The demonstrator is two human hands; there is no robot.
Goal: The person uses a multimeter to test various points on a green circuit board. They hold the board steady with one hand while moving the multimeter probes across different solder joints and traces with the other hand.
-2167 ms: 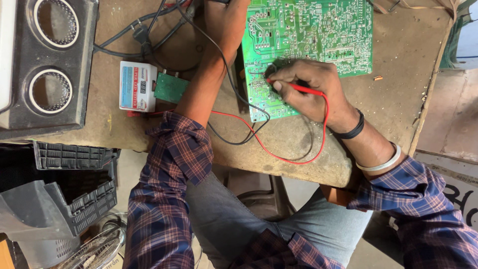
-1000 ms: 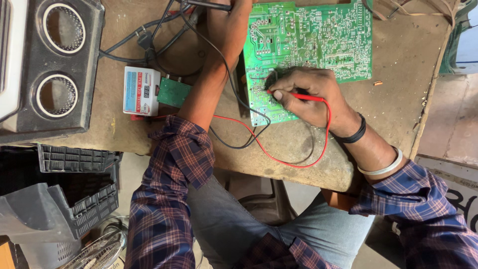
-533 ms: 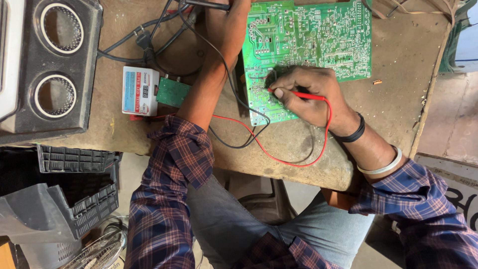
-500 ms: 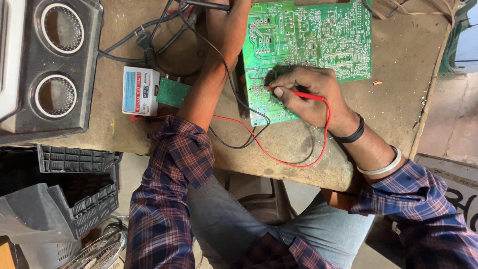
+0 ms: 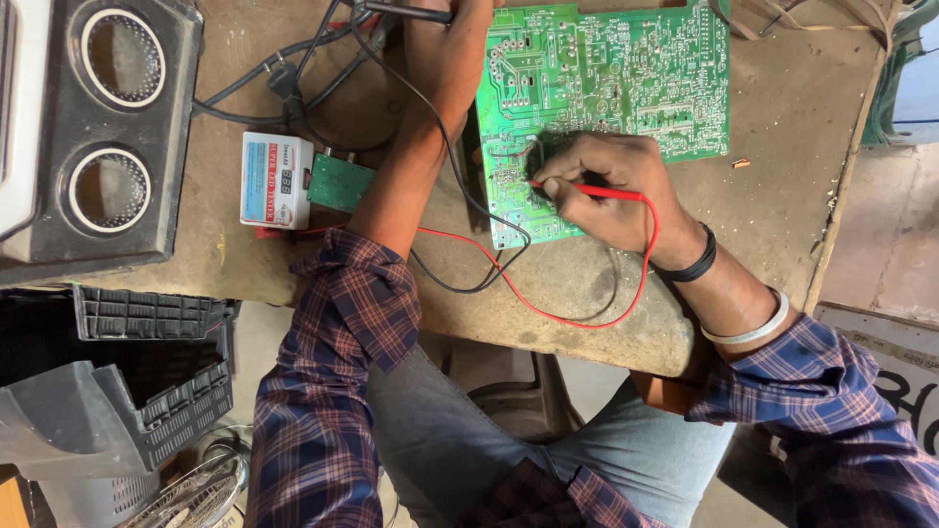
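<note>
The right hand (image 5: 611, 191) has its grip closed on a red probe (image 5: 597, 193), tip pressed to the green circuit board (image 5: 626, 78) lying under it on the table (image 5: 802, 147). The left hand (image 5: 460, 10) reaches past the board's far corner, mostly out of view, so its grip cannot be told

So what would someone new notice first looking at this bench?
Probably the large green printed circuit board at top centre of the worn brown workbench, where the right hand presses a thin red test probe onto it. At far left sits a black two-holed speaker housing.
</note>
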